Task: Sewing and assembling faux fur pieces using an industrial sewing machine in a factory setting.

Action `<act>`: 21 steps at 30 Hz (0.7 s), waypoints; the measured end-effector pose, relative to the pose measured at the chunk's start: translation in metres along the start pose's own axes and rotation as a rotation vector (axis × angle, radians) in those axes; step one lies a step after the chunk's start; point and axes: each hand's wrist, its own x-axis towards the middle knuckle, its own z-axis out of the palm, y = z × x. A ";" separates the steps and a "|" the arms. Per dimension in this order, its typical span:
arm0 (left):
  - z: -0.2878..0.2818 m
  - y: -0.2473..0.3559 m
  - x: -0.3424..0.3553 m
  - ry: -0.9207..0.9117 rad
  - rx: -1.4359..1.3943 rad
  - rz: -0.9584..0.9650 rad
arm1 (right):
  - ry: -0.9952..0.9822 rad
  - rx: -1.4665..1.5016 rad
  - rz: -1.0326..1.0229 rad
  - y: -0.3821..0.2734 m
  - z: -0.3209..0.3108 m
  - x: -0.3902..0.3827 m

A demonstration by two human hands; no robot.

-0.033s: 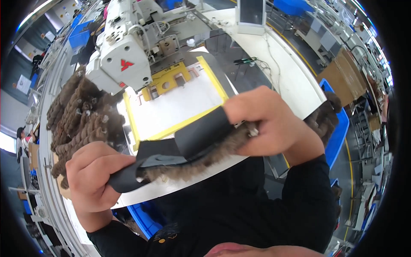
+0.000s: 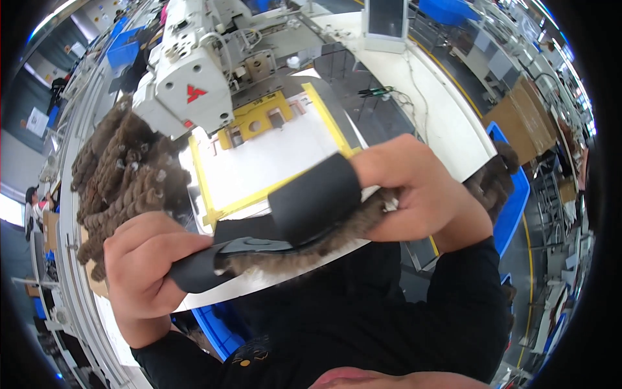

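Note:
Between both hands, above the table's front edge, I hold a fur-lined black piece (image 2: pixel 314 201), smooth dark material outside and brown fluffy fur along its lower edge. My left hand (image 2: pixel 142 272) is closed on its left end, with thumb and fingers pinching the black material. My right hand (image 2: pixel 414 188) grips the opposite end, fingers over the black flap and thumb beneath by the fur. A greyish glossy strip shows in the fold between. Behind the piece lies a white sheet with yellow tape borders (image 2: pixel 259 162), and a yellow plate (image 2: pixel 259 120) sits at its far side.
A white sewing machine (image 2: pixel 188 84) stands beyond the sheet. Brown furry pieces (image 2: pixel 123 175) are heaped at the left. Green-handled snips (image 2: pixel 376 93) lie on the table at the back right. A blue bin (image 2: pixel 513 207) stands at the right, another blue bin (image 2: pixel 217 332) below the table.
The black flap by my right hand is bent up and rounded more, and the piece sits slightly farther right. Both hands keep their hold.

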 end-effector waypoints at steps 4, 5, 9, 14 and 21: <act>0.029 -0.044 -0.006 -0.035 -0.102 -0.068 | -0.096 -0.071 0.197 0.014 -0.001 0.002; 0.041 -0.057 -0.009 -0.078 -0.190 -0.148 | -0.149 -0.173 0.274 0.028 -0.002 0.003; 0.096 -0.114 -0.021 -0.311 -0.549 -0.538 | -0.115 0.289 0.435 0.096 0.016 0.007; 0.150 -0.156 -0.030 -0.372 -0.444 -0.620 | -0.210 0.127 0.833 0.145 0.024 0.017; 0.168 -0.194 -0.021 -0.068 -0.334 -0.747 | 0.125 0.218 0.794 0.194 0.033 0.040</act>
